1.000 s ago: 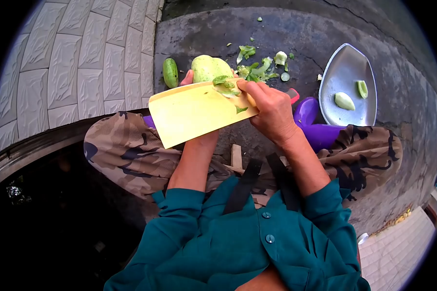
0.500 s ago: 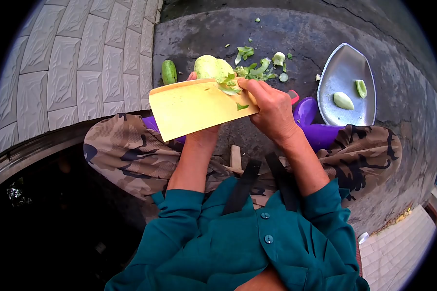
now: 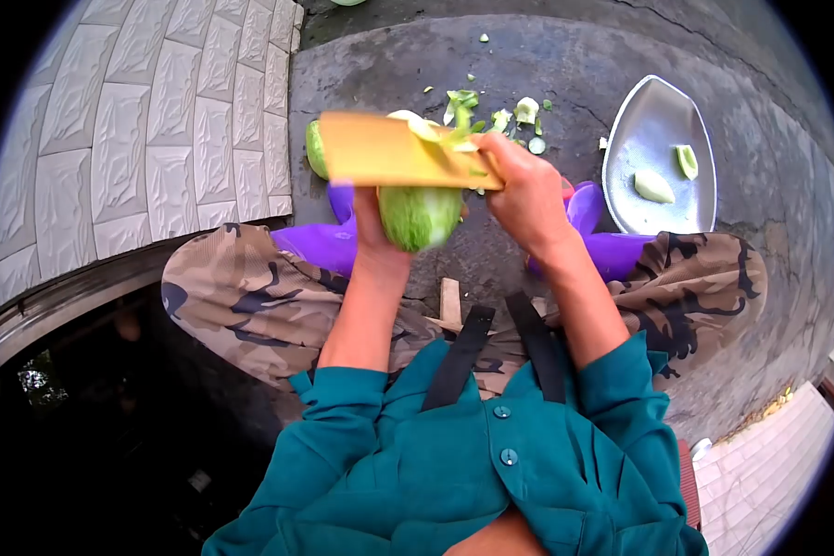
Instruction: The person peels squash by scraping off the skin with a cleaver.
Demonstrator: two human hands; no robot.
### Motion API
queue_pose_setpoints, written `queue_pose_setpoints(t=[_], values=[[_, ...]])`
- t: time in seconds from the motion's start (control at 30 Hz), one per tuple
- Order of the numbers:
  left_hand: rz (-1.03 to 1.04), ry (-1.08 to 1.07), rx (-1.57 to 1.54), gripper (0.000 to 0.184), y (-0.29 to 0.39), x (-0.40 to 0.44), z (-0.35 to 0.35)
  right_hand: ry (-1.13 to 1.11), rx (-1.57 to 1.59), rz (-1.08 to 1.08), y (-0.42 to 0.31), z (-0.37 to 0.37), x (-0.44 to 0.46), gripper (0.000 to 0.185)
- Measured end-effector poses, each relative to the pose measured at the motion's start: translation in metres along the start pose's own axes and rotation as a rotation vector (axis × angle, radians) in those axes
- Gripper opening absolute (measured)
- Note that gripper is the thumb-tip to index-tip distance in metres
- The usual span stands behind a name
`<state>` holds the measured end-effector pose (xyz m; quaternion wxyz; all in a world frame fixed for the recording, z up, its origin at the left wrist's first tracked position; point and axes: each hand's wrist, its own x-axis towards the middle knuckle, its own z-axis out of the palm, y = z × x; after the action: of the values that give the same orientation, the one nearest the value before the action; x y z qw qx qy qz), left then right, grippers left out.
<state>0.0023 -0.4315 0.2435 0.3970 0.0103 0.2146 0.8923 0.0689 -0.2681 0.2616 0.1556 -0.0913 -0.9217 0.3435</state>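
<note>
My right hand [image 3: 526, 199] is closed around the handle end of a broad-bladed cleaver [image 3: 366, 153]. Its blade, yellowish and blurred by motion, lies across a pale green gourd [image 3: 422, 222]. My left hand [image 3: 378, 232] grips the gourd from the left side, its fingers largely hidden by the blade and the gourd. Green skin shows on the gourd's near end, below the blade. Strips of peel [image 3: 459, 139] cling to or lie over the blade near my right hand. To the left, a green piece of vegetable [image 3: 315, 150] is partly covered by the blade.
Peelings and offcuts [image 3: 526, 111] are scattered on the concrete floor ahead. At the right stands a metal basin [image 3: 625, 153] with two pale green pieces in it. Purple footwear [image 3: 320, 246] is on both feet. A tiled surface [image 3: 120, 139] runs along the left.
The cleaver has swung from a slant to nearly level, farther from my body, its blade seen narrower. The gourd's green-skinned end now shows on the near side of the blade.
</note>
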Motion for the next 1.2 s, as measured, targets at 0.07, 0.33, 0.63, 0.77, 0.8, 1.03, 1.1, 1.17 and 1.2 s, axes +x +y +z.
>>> queue_pose_setpoints(t=[0.07,0.33,0.63,0.77,0.8,1.03,1.1,1.17,1.2], values=[[-0.105,0.074,0.132,0.072,-0.004,-0.002,0.018,-0.003,-0.004,0.093,0.008,-0.002,0.001,0.021],[0.026,0.129,0.157,0.081,-0.002,0.001,0.003,-0.026,0.063,0.065,-0.020,-0.024,0.005,0.025],[-0.051,0.031,0.155,0.082,0.006,0.002,0.005,-0.030,0.095,0.010,-0.014,-0.022,0.008,0.025],[-0.120,-0.063,0.233,0.089,0.011,0.005,0.004,-0.334,0.334,0.528,0.039,0.003,-0.001,0.017],[-0.111,-0.068,0.237,0.088,0.012,0.005,0.005,-0.334,0.335,0.530,0.035,0.004,-0.002,0.017],[-0.006,0.210,-0.165,0.055,0.012,0.017,-0.012,-0.137,0.344,0.391,-0.002,-0.005,0.002,0.023],[0.015,0.220,-0.209,0.055,0.011,0.014,-0.019,0.077,0.264,-0.057,-0.016,-0.001,0.000,0.029],[0.044,0.326,-0.170,0.060,0.011,0.008,-0.015,0.053,0.136,-0.199,-0.023,0.001,-0.004,0.035],[0.052,0.363,-0.155,0.062,0.012,0.006,-0.017,-0.008,0.084,-0.244,-0.028,-0.002,-0.006,0.036]])
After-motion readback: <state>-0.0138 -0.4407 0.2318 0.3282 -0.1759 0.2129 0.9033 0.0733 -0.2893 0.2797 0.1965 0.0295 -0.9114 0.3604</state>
